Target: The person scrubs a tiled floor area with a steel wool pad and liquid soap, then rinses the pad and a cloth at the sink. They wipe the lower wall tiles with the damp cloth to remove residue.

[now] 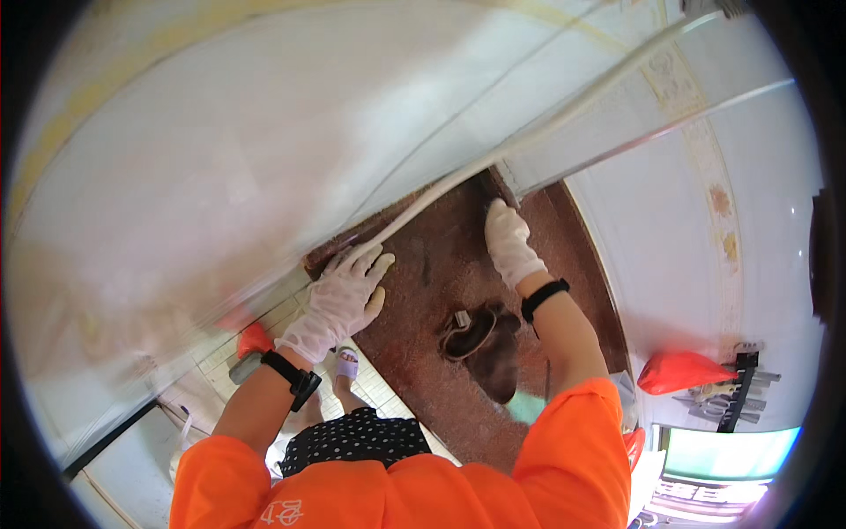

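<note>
My left hand, in a thin translucent glove, lies with its fingers apart at the left end of a speckled reddish-brown countertop. A pale pipe slants down along the tiled wall to this hand's fingertips. At the back corner, beside a white wall edge, is my right hand, gloved the same way. Its fingers are curled and turned away, so whatever they may hold is hidden. Between my arms a crumpled dark brown item, perhaps a cloth, rests on the countertop with a small pale tag.
A red plastic bag hangs at the right wall by a rack of knives and scissors. Below them is a bright panel. A pale green patch shows near my right arm. At left, a lilac slipper stands on floor tiles.
</note>
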The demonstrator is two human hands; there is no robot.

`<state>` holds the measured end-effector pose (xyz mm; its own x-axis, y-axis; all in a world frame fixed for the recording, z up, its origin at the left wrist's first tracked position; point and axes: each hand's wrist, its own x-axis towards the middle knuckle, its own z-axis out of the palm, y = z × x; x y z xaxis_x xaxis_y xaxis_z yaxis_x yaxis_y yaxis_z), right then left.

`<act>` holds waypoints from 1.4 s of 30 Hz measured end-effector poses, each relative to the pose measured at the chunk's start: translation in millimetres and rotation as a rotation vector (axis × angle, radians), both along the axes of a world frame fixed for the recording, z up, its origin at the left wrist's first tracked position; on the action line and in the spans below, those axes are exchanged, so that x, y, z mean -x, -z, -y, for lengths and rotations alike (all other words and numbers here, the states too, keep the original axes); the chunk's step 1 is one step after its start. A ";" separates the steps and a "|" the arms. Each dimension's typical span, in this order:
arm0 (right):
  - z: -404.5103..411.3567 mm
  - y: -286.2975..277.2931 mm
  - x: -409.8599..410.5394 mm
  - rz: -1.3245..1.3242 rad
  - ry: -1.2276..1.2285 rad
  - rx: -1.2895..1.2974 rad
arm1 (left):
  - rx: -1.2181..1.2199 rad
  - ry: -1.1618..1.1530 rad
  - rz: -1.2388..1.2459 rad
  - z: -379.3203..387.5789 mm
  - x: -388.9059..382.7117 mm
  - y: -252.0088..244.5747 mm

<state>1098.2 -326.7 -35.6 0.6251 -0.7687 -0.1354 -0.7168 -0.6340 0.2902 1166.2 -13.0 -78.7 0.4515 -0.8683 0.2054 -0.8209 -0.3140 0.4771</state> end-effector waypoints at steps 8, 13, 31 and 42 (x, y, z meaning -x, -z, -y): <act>-26.8 -17.0 -63.2 0.596 0.453 -0.461 | 0.002 0.007 0.067 -0.7 -3.5 -5.1; -66.3 0.5 -48.5 0.941 0.897 -1.152 | 0.000 0.018 0.077 4.0 -1.5 -13.1; 1.7 10.8 -39.8 0.800 0.748 -0.861 | -0.033 0.083 0.084 9.8 0.9 -24.3; 1.2 22.0 -49.0 0.955 0.727 -0.761 | -0.025 0.060 0.115 8.2 -1.2 -16.7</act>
